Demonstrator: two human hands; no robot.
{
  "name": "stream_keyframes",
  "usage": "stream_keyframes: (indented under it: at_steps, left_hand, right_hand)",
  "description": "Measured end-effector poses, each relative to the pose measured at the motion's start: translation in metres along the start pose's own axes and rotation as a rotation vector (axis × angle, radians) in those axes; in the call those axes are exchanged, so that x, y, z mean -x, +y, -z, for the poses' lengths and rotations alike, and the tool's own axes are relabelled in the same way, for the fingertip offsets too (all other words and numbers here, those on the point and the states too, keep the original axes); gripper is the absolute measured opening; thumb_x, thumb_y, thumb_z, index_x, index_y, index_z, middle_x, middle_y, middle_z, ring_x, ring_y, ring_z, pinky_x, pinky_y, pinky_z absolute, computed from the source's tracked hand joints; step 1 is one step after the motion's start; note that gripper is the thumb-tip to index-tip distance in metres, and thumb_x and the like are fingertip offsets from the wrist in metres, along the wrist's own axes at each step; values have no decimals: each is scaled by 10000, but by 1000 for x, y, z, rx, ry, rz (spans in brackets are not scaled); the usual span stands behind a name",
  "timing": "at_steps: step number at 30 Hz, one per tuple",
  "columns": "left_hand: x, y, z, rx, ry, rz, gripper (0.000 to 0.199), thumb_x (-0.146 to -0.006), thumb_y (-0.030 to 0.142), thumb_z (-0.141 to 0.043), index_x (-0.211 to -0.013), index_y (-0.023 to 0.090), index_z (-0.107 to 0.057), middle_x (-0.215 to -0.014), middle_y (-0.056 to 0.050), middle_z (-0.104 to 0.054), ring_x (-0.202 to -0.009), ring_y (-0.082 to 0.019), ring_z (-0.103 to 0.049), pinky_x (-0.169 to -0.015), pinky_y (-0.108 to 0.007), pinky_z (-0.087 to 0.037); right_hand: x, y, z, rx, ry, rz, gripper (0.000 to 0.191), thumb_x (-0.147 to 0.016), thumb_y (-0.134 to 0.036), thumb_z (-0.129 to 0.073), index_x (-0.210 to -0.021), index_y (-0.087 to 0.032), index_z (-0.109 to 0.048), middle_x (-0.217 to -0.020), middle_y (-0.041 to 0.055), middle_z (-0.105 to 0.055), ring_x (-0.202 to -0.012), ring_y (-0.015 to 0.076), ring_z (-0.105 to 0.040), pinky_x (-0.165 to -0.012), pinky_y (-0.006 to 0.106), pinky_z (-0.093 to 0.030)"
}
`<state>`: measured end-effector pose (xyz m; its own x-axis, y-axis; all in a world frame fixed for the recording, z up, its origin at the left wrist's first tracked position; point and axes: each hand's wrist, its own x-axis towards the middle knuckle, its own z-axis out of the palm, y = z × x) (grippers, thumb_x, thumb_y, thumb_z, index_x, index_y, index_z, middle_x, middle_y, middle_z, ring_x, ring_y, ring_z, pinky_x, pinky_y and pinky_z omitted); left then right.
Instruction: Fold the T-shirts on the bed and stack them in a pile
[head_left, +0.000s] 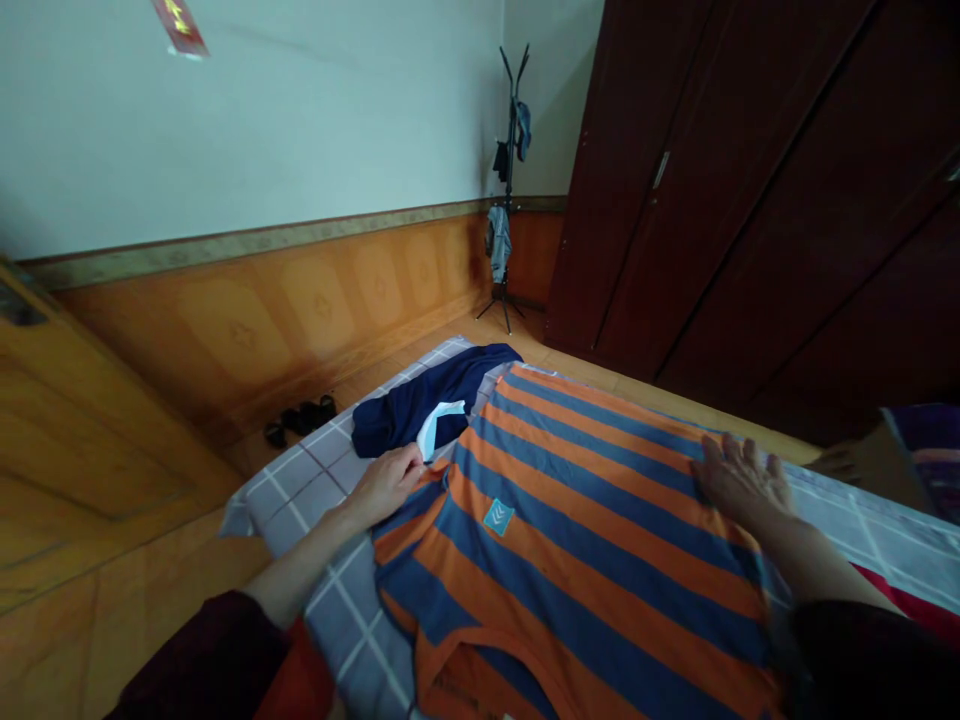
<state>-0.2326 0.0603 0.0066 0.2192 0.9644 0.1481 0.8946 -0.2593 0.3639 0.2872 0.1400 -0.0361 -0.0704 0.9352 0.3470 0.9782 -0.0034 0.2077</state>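
An orange and blue striped shirt (585, 500) lies spread on a bed with a checked grey sheet (330, 590), its neck opening towards me. My left hand (394, 480) is closed at the sleeve on the left, fingers pinched; what they pinch is too small to make out. Just beyond those fingers lies a dark blue garment (427, 390) with a white and light blue part (442, 420). On the right, my right hand (742, 480) rests flat on the shirt near its far right edge, fingers spread.
Behind the bed stand a coat rack (510, 180) with clothes and a dark red wardrobe (690, 200). Dark shoes (300, 418) are on the floor at left, near a wooden door (90, 430). Red cloth (915, 605) lies at the right.
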Motion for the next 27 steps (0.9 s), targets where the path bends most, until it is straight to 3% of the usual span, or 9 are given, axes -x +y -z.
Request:
stream_keyframes:
  at_steps: [3,5,8,12,15,19,23,27]
  left_hand:
    - [16,-8,6,-14,-3,14,127,-878,260,-454,-824,195,-549,-790,-17,-599,-769,-177,-559,-711,-288,-402]
    - [25,-9,4,-75,-13,-4,96,-844,277,-523,-852,197,-576,-863,-34,-616,-845,-200,-559,-766,-309,-393]
    - [33,-5,3,-112,-8,-9,131,-849,271,-504,-774,196,-580,-842,-39,-615,-836,-200,-563,-758,-302,-388]
    - [42,-9,17,140,73,125,228,-871,317,-425,-747,202,-578,-723,-3,-619,-712,-164,-581,-664,-249,-399]
    - [50,-26,26,281,146,264,263,-842,363,-423,-745,202,-606,-699,9,-641,-681,-161,-592,-631,-232,-406]
    - [54,-43,19,279,147,348,275,-820,374,-430,-724,194,-614,-664,7,-632,-653,-164,-591,-610,-230,-403]
    - [49,-35,8,204,85,349,271,-813,441,-502,-840,208,-637,-726,6,-644,-684,-162,-597,-608,-227,-393]
    - [42,-20,4,54,28,334,176,-820,322,-508,-713,211,-593,-705,10,-627,-686,-150,-584,-613,-224,-372]
  right_hand:
    - [15,-25,30,-12,57,141,405,-924,-325,-408,-1190,-61,-563,-1305,275,-468,-1211,396,-418,-915,525,-347]
    - [37,-55,56,-82,117,269,405,-918,-328,-411,-1185,-66,-569,-1294,262,-488,-1198,374,-449,-924,505,-384]
    - [85,-111,98,-281,160,461,381,-899,-340,-436,-1214,-159,-553,-1316,167,-509,-1184,301,-493,-929,464,-442]
    - [151,-173,137,-398,213,594,430,-868,-381,-496,-1267,-226,-537,-1318,89,-542,-1175,248,-528,-870,350,-514]
    - [184,-197,138,-439,310,636,412,-848,-454,-519,-1214,-276,-584,-1212,44,-628,-1063,222,-612,-802,296,-541]
    - [205,-212,117,-379,287,593,414,-833,-468,-537,-1147,-214,-629,-1157,76,-657,-1018,224,-641,-800,272,-548]
    - [209,-217,100,-349,318,587,391,-837,-414,-532,-1116,-159,-632,-1130,110,-666,-990,241,-655,-759,296,-567]
    - [207,-218,97,-399,369,562,283,-850,-277,-501,-1069,-162,-638,-1063,99,-693,-952,228,-669,-752,287,-568]
